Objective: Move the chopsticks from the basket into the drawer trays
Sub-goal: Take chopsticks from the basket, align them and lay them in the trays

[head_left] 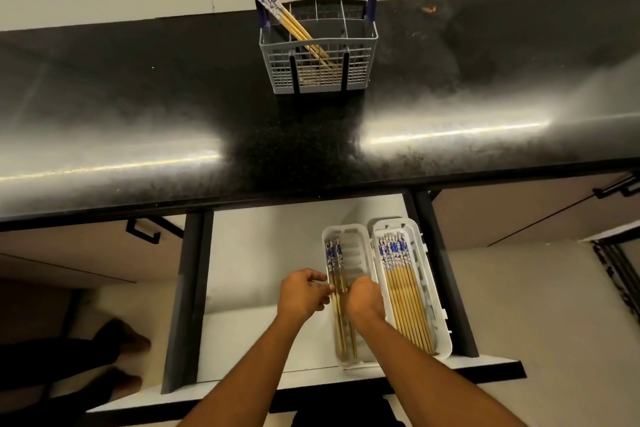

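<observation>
A grey cutlery basket (318, 76) with a blue handle stands on the black counter. A few blue-patterned bamboo chopsticks (277, 9) lean out of its left side. In the open drawer (263, 253) below lie two white trays. The left tray (356, 236) holds a pair of chopsticks (334, 256). My left hand (303, 295) and my right hand (363, 298) are both over this tray, fingers curled on the pair from either side. The right tray (415, 229) holds several chopsticks (405, 295) side by side.
The glossy black counter (138, 97) runs across the view, backed by a white marbled wall. The drawer's left half is bare white floor. Closed cabinet fronts with black handles flank the drawer. A person's feet show at the lower left.
</observation>
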`<action>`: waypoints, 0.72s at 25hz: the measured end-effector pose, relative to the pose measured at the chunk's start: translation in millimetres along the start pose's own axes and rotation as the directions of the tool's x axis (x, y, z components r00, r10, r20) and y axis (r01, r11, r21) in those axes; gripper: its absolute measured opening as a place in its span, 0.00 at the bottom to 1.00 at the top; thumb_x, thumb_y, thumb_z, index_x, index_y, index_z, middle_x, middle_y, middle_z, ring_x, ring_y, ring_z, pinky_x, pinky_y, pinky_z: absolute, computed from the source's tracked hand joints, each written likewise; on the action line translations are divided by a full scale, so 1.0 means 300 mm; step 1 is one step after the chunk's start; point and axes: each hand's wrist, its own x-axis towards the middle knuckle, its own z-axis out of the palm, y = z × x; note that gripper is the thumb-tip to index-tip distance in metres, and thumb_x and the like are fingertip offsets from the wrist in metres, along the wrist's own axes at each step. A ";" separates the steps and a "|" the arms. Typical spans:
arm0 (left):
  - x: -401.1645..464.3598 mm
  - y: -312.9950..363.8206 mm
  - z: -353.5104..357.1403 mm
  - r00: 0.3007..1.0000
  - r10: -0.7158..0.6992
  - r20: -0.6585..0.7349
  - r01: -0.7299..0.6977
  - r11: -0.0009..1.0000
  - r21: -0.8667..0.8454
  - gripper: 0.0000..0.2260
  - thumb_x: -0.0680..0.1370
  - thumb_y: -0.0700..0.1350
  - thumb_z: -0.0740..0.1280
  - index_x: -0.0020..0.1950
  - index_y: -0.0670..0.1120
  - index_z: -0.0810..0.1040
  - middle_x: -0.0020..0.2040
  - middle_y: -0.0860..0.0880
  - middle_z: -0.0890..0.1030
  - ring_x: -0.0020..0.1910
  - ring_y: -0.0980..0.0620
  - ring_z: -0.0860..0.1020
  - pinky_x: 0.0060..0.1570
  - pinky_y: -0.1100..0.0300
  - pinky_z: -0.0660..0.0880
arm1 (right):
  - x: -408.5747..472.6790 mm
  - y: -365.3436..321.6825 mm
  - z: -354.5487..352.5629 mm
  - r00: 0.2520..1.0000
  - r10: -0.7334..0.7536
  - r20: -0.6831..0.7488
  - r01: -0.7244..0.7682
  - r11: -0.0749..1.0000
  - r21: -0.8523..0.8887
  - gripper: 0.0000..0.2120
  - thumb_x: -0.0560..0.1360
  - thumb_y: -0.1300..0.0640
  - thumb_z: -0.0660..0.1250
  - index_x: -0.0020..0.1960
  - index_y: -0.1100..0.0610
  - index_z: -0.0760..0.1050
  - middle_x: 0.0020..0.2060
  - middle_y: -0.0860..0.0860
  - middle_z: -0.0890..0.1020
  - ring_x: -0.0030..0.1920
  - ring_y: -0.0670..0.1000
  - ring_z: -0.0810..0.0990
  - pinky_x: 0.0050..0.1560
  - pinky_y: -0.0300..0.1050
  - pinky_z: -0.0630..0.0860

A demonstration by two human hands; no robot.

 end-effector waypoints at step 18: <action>0.033 -0.013 -0.003 0.998 -0.054 0.023 0.054 0.998 -0.011 0.07 0.72 0.39 0.77 0.48 0.44 0.82 0.40 0.44 0.86 0.37 0.48 0.85 0.39 0.55 0.84 | -0.019 0.009 0.007 0.992 -0.117 -0.052 0.108 0.982 -0.154 0.05 0.79 0.60 0.66 0.53 0.58 0.79 0.46 0.52 0.83 0.38 0.47 0.77 0.37 0.38 0.76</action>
